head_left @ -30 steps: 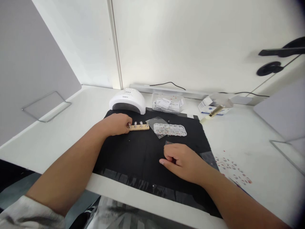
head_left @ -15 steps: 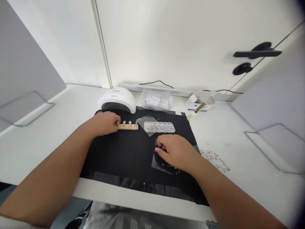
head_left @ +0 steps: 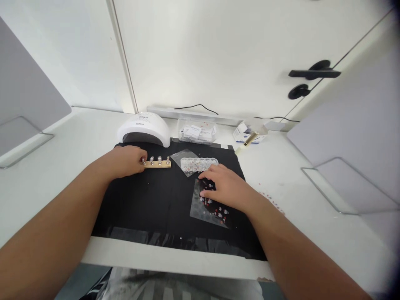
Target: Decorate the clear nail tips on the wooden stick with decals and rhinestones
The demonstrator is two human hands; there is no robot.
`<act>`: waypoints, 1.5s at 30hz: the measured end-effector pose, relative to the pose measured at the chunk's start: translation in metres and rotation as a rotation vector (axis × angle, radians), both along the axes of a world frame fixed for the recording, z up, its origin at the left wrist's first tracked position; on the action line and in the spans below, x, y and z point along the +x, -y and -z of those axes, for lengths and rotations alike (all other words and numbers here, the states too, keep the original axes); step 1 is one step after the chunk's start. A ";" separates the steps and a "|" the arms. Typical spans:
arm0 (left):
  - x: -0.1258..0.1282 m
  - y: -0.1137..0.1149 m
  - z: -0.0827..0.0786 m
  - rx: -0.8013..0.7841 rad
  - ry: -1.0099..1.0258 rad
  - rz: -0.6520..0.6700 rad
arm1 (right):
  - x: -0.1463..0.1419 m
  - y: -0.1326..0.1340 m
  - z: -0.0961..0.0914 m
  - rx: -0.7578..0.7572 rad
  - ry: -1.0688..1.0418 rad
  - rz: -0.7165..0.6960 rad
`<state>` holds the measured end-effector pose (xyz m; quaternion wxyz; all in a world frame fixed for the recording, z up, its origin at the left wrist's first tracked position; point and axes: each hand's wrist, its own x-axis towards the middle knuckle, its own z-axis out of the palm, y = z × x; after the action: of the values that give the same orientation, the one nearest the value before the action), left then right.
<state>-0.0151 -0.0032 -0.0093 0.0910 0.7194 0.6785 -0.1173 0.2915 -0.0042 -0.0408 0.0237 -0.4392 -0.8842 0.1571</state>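
Observation:
My left hand (head_left: 128,161) is closed round the left end of a narrow wooden nail-tip stand (head_left: 158,165), which carries several small pegs with pale nail tips. Its fingertips are partly hidden. To the right, my right hand (head_left: 229,185) is open, thumb and fingers apart, over the top of a clear sticker sheet (head_left: 203,210) with small red and white figures. Just beyond those fingers is a clear compartment case (head_left: 200,162) of tiny decorations. It partly overlaps a small clear bag (head_left: 187,171).
A white nail lamp (head_left: 144,128) stands at the back left of the black mat (head_left: 150,208). Behind the mat are a clear box of packets (head_left: 197,131) and an opened carton (head_left: 251,134) with a gold-capped item. Small red pieces (head_left: 271,199) lie on the white table by my right forearm.
My right hand has opened its fingers and shifted up the sticker sheet, uncovering more of its figures. The left hand keeps its hold on the stand. The whole view has shifted slightly.

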 end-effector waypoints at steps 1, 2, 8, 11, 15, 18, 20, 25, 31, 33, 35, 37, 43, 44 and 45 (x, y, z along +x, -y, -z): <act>-0.001 0.000 0.001 0.005 0.002 0.007 | -0.001 0.000 0.000 -0.009 -0.005 -0.011; -0.001 -0.001 0.002 0.010 0.004 0.011 | -0.001 0.001 0.000 -0.017 -0.011 -0.018; -0.006 -0.004 0.007 0.014 0.016 0.018 | -0.004 0.002 -0.001 -0.035 -0.029 -0.007; -0.006 -0.003 0.007 0.016 0.020 0.026 | -0.004 0.002 0.000 -0.028 -0.030 -0.010; -0.004 -0.002 0.005 0.018 0.011 0.015 | -0.004 0.002 0.002 -0.040 -0.024 -0.013; -0.003 -0.001 0.004 0.016 0.012 0.013 | -0.003 0.001 0.003 -0.051 -0.032 -0.021; -0.003 -0.001 0.004 0.014 0.015 0.013 | -0.004 0.002 0.003 -0.055 -0.035 -0.015; -0.005 -0.002 0.006 0.012 0.026 0.014 | -0.005 0.003 0.002 -0.044 -0.036 -0.003; -0.006 -0.003 0.005 0.028 0.027 0.026 | -0.006 0.004 0.000 -0.037 -0.049 0.001; -0.007 -0.003 0.006 0.047 0.013 0.023 | -0.007 0.004 0.000 -0.039 -0.055 0.003; -0.008 -0.003 0.006 0.063 -0.003 0.011 | -0.007 0.004 0.001 -0.037 -0.063 0.001; -0.012 -0.004 0.006 0.074 -0.020 -0.007 | -0.008 0.004 0.001 -0.029 -0.063 -0.002; -0.034 -0.012 0.005 0.084 -0.079 -0.149 | -0.008 0.004 0.003 0.002 -0.038 -0.021; -0.038 -0.013 0.005 0.084 -0.084 -0.176 | -0.008 0.004 0.004 0.009 -0.038 -0.024; -0.040 -0.013 0.004 0.085 -0.088 -0.197 | -0.007 0.004 0.005 0.014 -0.036 -0.027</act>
<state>-0.0553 0.0101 -0.0138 0.0417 0.6466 0.7536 -0.1104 0.2843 -0.0077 -0.0454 0.0407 -0.4240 -0.8906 0.1592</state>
